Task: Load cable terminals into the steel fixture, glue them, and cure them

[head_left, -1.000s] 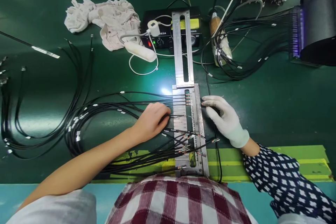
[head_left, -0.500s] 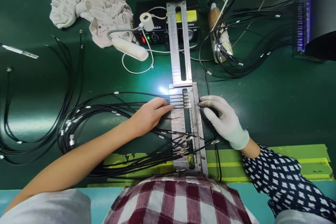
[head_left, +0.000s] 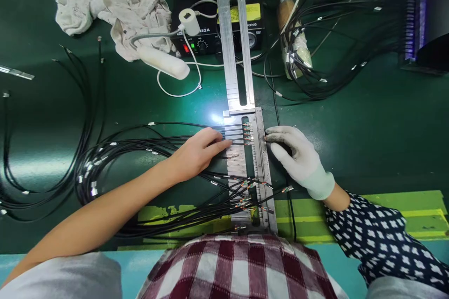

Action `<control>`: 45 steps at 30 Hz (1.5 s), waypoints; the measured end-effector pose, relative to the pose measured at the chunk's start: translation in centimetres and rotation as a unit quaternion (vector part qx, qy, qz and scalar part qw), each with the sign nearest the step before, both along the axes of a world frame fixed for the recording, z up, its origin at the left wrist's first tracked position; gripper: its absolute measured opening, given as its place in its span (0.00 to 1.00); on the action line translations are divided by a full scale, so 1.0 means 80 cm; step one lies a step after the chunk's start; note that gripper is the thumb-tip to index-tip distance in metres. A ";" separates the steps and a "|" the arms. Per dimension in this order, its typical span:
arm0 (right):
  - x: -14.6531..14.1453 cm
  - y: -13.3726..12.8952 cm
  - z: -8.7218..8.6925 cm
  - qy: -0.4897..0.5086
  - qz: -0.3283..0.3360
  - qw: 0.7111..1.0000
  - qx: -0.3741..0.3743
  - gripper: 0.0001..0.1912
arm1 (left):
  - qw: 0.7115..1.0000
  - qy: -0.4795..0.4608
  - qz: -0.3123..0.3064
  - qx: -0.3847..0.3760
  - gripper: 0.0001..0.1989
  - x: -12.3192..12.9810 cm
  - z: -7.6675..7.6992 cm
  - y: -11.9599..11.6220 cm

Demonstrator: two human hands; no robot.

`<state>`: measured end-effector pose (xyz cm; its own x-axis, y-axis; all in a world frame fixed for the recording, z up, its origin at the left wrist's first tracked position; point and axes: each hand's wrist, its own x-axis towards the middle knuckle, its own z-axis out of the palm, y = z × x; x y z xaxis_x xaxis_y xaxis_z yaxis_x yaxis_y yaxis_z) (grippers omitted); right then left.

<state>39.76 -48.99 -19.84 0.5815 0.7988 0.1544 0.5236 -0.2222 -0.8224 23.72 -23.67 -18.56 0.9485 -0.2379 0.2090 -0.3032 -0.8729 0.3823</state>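
Observation:
A slotted metal fixture (head_left: 236, 167) runs up the bench in front of me. Several thin black cables (head_left: 171, 124) lie side by side across its upper grooves, their stripped ends (head_left: 248, 133) over the slot. My bare left hand (head_left: 199, 152) is closed at the fixture's left edge, thumb and fingers on one of these cables. My right hand (head_left: 298, 159), in a white glove with darkened fingertips, rests against the right edge of the fixture; its fingers are stretched out and the thumb is apart. Lower down, a loose bunch of cables (head_left: 210, 212) with bare ends crosses the fixture.
Behind the fixture stands a black control box (head_left: 201, 46). A white lamp (head_left: 163, 62) lights the bench beside crumpled white cloths (head_left: 138, 14). A wooden-handled tool (head_left: 285, 9) lies among cables at right, near a dark machine (head_left: 414, 23). More cables (head_left: 82, 149) coil at left.
The view has shifted slightly, so the background things sit a little further left and higher. Both hands keep nearly the same places at the fixture.

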 end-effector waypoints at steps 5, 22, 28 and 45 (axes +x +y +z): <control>0.000 0.000 0.000 -0.006 0.002 1.000 0.001 0.08 | 0.998 -0.016 0.012 -0.068 0.19 -0.004 -0.012 -0.004; 0.001 0.002 -0.002 -0.018 0.012 1.000 0.010 0.07 | 0.997 0.001 0.066 -0.032 0.07 -0.039 -0.012 -0.018; 0.000 0.001 -0.004 -0.016 0.008 1.000 0.001 0.08 | 0.996 -0.076 0.008 -0.039 0.14 -0.010 -0.017 -0.024; 0.000 0.001 -0.003 -0.018 0.009 1.000 -0.002 0.07 | 0.998 -0.024 -0.028 -0.049 0.14 0.017 -0.009 -0.025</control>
<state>39.80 -48.88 -20.08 0.5607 0.8101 0.1715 0.5576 -0.2163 -0.8015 25.07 -25.67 -19.26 0.9231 -0.2656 0.2781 -0.3694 -0.8133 0.4495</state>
